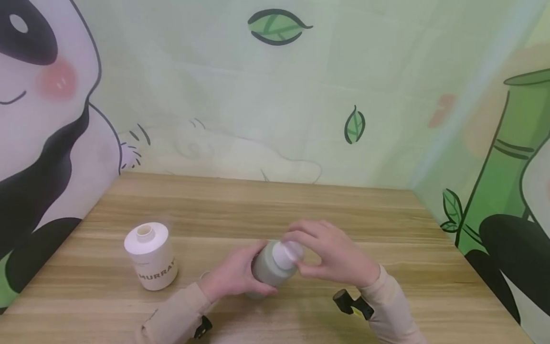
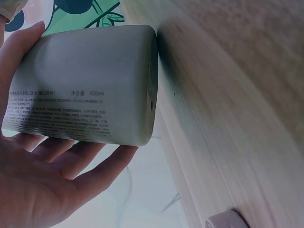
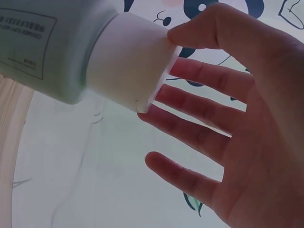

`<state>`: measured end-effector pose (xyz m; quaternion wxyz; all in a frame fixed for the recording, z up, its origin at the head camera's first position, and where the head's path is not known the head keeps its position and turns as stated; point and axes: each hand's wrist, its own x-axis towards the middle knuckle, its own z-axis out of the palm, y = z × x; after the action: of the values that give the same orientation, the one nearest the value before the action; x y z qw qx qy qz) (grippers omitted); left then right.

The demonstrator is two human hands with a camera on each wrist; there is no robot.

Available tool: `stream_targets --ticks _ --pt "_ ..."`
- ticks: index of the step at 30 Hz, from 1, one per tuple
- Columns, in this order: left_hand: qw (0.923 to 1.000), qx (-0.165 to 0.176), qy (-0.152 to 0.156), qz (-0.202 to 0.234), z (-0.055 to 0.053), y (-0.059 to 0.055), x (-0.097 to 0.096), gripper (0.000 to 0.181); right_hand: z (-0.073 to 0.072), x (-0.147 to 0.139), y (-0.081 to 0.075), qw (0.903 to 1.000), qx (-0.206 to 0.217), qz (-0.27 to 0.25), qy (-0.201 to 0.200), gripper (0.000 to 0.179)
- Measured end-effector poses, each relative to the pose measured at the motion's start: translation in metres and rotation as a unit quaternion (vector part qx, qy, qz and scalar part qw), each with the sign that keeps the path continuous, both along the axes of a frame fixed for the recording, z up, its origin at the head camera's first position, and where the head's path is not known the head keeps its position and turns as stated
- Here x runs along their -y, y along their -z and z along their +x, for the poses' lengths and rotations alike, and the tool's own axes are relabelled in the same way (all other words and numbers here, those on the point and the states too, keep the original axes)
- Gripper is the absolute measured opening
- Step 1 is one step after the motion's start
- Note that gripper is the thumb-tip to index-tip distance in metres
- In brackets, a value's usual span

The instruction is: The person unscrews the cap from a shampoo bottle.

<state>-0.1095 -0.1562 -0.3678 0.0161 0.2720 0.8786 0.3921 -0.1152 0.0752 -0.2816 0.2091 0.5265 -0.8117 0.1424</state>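
Note:
My left hand [image 1: 240, 270] grips a grey-green bottle [image 1: 268, 270] around its body, thumb on one side and fingers on the other. Small printed text with "400ml" shows on the bottle in the left wrist view. The bottle leans to the right, its base right by the tabletop. On its top sits a white cap [image 3: 128, 61]. My right hand [image 1: 333, 251] pinches this cap at its outer edge between thumb and fingers, while the little finger [image 3: 183, 178] stays apart from it. To the left stands a white bottle [image 1: 154, 263] marked "MURRAY", its narrow neck uncovered.
A small pale round piece [image 2: 227, 219] lies on the wooden table [image 1: 343, 215], mostly hidden behind the left hand in the head view. Behind the table hangs a green backdrop [image 1: 215, 95] with pandas, leaves and bamboo.

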Motion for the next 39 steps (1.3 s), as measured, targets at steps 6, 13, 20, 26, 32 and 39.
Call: stream_targets --ticks 6,13,20,26,32,39 --pt "1.0000 0.008 0.001 0.005 0.0005 0.0010 -0.0002 0.079 0.0022 -0.0001 -0.0013 0.9994 0.013 0.008 0.031 0.045" --pt "1.0000 0.002 0.005 0.003 -0.0002 0.0006 -0.0004 0.080 0.0030 0.0005 -0.0022 0.9974 0.004 0.023 0.068 0.047" --pt "1.0000 -0.001 0.007 0.003 -0.0001 0.0007 -0.0004 0.080 0.0002 0.0005 -0.0011 0.9994 -0.005 0.016 0.030 0.042" --pt "1.0000 0.002 0.004 0.005 0.0010 0.0002 -0.0002 0.079 -0.0015 -0.0012 0.0002 0.9998 -0.012 0.014 -0.010 0.047" --pt "1.0000 0.006 0.004 -0.002 0.0013 -0.0006 -0.0011 0.078 -0.0016 -0.0035 0.0003 0.9985 -0.023 0.032 -0.038 0.053" --pt "1.0000 0.004 0.002 0.000 0.0017 -0.0012 -0.0010 0.077 -0.0005 -0.0035 0.0003 0.9986 0.003 0.040 -0.033 0.056"
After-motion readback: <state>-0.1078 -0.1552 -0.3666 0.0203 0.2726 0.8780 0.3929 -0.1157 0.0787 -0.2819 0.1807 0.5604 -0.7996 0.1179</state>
